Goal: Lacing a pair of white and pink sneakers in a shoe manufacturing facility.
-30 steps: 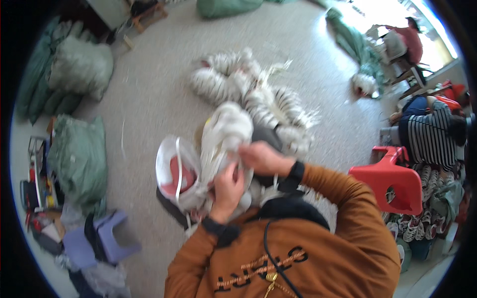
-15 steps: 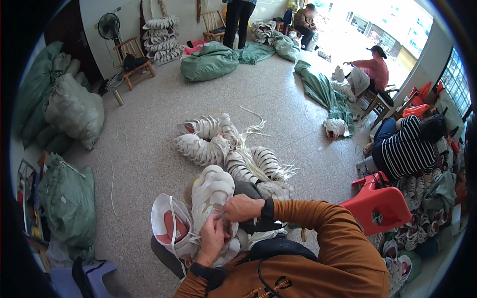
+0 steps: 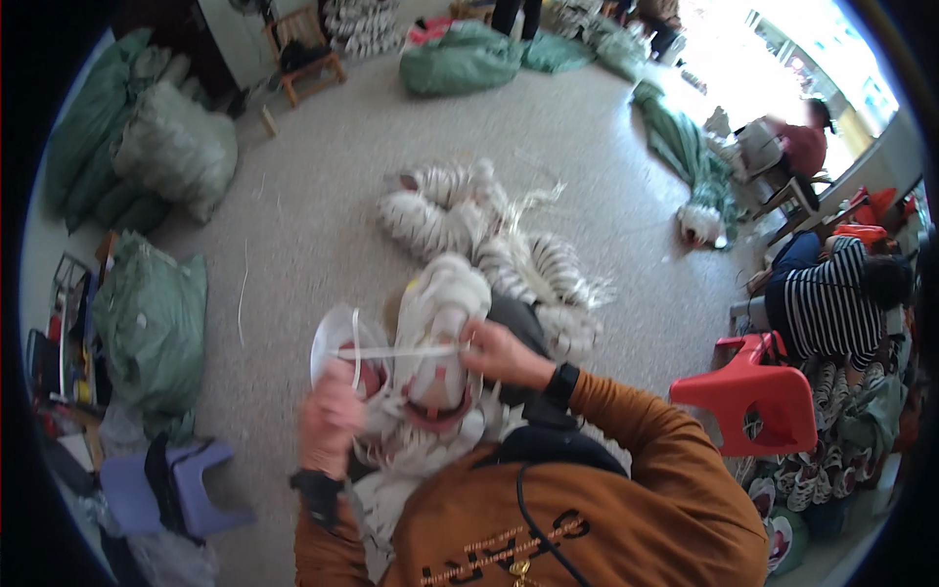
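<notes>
Two white sports shoes with pink lining (image 3: 435,333) are held close before the person's chest, over the lap. The left hand (image 3: 331,419) is closed in a grip around the near side of the shoes. The right hand (image 3: 497,354) is seen at the right edge of the shoes, and its fingers are pressed together on the end of a thin white plastic strap (image 3: 396,350). This strap is stretched almost level across the shoes, from one hand toward the other. A black watch (image 3: 561,381) is worn on the right wrist. Just beyond the shoes, a heap of tied white shoe bundles (image 3: 489,230) lies on the grey floor (image 3: 323,166). Further left, green sacks (image 3: 152,318) are placed, and a red plastic stool (image 3: 758,396) stands at the right.
</notes>
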Demonstrator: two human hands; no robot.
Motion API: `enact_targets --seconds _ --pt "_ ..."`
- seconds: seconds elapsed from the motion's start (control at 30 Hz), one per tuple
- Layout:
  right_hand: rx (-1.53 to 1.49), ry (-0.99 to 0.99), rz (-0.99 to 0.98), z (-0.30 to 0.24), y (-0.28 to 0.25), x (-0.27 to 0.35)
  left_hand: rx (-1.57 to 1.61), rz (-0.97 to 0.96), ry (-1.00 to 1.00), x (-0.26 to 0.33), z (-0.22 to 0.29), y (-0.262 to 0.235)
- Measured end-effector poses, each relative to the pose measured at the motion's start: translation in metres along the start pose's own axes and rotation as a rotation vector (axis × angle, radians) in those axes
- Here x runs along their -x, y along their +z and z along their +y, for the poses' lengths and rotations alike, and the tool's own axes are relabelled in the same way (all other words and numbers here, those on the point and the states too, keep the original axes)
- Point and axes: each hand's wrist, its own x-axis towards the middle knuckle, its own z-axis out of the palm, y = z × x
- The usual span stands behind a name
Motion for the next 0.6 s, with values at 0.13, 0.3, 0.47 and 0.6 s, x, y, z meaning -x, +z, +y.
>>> enact_targets --seconds 0.13,0.3,0.47,0.6 --pt "-0.37 0.2 -0.007 -0.03 0.008 0.005 -0.639 -0.291 0.449 0.033 0.002 0.041" --pt "-0.993 0.495 -0.162 -0.065 -0.017 0.04 -1.443 0.22 0.426 -0.039 -0.059 0.005" --pt "-1.388 0.308 -0.161 -0.04 -0.043 0.052 -1.721 0.159 0.123 -0.063 -0.102 -0.019" --pt "-1.601 0.332 -0.122 -0.034 -0.04 0.049 -1.824 0.225 0.105 -0.06 -0.1 -0.037"
